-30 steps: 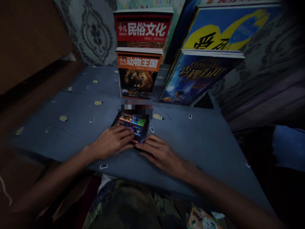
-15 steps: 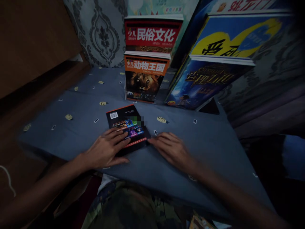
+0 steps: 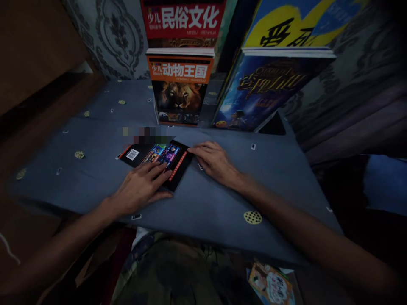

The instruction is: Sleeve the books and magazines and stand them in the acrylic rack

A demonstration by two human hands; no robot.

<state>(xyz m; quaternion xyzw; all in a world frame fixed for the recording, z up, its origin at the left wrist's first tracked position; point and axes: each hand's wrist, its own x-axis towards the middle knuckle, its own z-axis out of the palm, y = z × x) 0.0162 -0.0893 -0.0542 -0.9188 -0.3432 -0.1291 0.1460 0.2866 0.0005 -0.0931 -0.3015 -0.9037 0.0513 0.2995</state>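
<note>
A black paperback book [image 3: 174, 154] lies back cover up on the cloth-covered table, turned at a slant. Its barcode is at the left end, with colourful pictures and a red strip nearer the right. Across its near edge my left hand [image 3: 135, 184] rests flat, fingers stretched over the cover. My right hand [image 3: 214, 163] is at the book's far right corner, with thumb and fingertips pressed together on it. A blurred patch hides part of the book's far edge.
Behind stand upright books: an orange lion book [image 3: 179, 93], a red book [image 3: 186, 23], a blue book [image 3: 257, 91] and a blue-yellow one [image 3: 292, 21]. The patterned grey tablecloth [image 3: 222, 216] ends near my lap. Another book [image 3: 271, 284] is low by my lap.
The black book has turned anticlockwise on the table, its right end swinging away from me. My right hand has moved farther forward with that corner; my left hand stays on the cover.
</note>
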